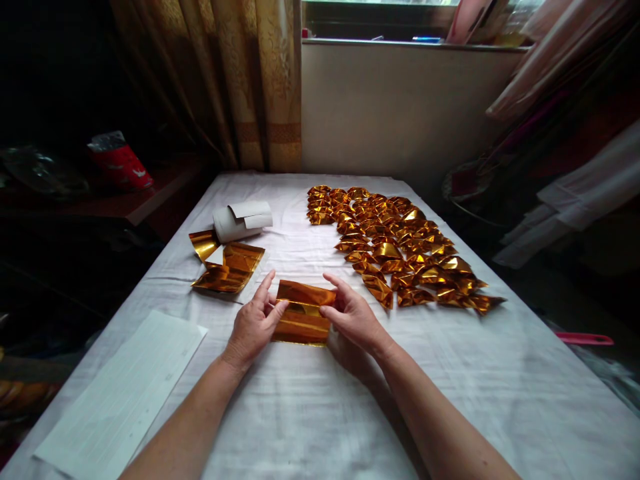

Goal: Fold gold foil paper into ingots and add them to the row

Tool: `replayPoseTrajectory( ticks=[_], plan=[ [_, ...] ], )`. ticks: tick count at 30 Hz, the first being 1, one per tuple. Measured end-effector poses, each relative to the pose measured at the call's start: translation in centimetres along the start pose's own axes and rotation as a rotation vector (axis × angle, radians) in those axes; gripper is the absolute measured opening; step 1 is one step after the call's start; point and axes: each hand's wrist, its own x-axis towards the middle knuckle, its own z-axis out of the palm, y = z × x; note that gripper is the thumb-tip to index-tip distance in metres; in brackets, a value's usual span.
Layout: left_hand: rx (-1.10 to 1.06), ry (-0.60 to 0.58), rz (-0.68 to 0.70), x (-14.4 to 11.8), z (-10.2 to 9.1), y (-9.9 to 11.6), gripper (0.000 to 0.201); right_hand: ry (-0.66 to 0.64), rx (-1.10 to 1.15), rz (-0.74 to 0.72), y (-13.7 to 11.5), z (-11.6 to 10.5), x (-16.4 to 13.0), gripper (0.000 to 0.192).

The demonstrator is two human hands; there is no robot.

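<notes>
Between my two hands is a sheet of shiny gold foil paper [301, 327], its far edge curled up and over. My left hand [254, 327] pinches the sheet's left side, thumb on top and forefinger stretched past the edge. On the right side, my right hand [353, 313] grips the same sheet with its thumb near the fold. Beyond the left hand lie more gold foil sheets [240, 267], loosely piled. To the right, several rows of folded gold foil ingots [400, 247] cover part of the white cloth.
A white paper roll [243, 221] rests at the far left of the cloth-covered table [450, 400]. A pale printed sheet [123, 393] lies near left. Left of the table, a red packet [123, 163] stands on a dark side table. Hanging clothes [590, 180] are at right.
</notes>
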Motion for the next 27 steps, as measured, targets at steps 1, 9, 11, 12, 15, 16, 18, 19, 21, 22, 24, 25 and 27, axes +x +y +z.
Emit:
replayPoseTrajectory(
  ticks=[1,9,11,12,15,16,18,19,21,22,24,25,27],
  plan=[
    [-0.001,0.019,-0.003,0.0,0.1,-0.2,0.068,-0.009,-0.008,-0.001,-0.1,0.1,-0.1,0.066],
    [0.274,0.286,0.309,0.2,0.5,-0.1,0.051,-0.058,-0.059,0.02,-0.5,0.4,-0.4,0.065],
    [0.361,0.313,0.435,-0.2,0.7,0.9,0.041,0.038,0.05,0.043,-0.3,0.6,-0.1,0.063],
    [0.386,0.296,0.483,-0.5,0.8,1.4,0.035,0.095,0.113,0.059,-0.3,0.7,0.1,0.061],
    [0.435,0.163,0.586,-1.5,1.5,2.8,0.028,0.212,0.275,0.116,-0.4,1.0,0.5,0.059],
    [0.45,0.127,0.603,-1.8,1.7,3.1,0.031,0.227,0.315,0.134,-0.5,1.1,0.6,0.059],
    [0.488,0.088,0.622,-2.1,2.2,3.4,0.038,0.233,0.382,0.166,-0.9,1.4,0.5,0.059],
    [0.505,0.077,0.621,-2.2,2.4,3.4,0.041,0.231,0.406,0.178,-1.2,1.5,0.4,0.06],
    [0.528,0.065,0.608,-2.3,2.7,3.3,0.043,0.212,0.434,0.204,-1.6,1.7,0.3,0.06],
    [0.532,0.061,0.6,-2.2,2.7,3.2,0.043,0.195,0.441,0.214,-1.7,1.7,0.2,0.061],
    [0.527,0.054,0.582,-2.1,2.8,3.1,0.042,0.158,0.449,0.219,-1.9,1.7,0.1,0.062],
    [0.519,0.053,0.573,-2.1,2.8,3.0,0.042,0.139,0.451,0.212,-1.9,1.7,0.1,0.062],
    [0.501,0.061,0.556,-2.0,2.7,2.9,0.042,0.097,0.449,0.18,-1.8,1.5,0.0,0.063]
  ],
)
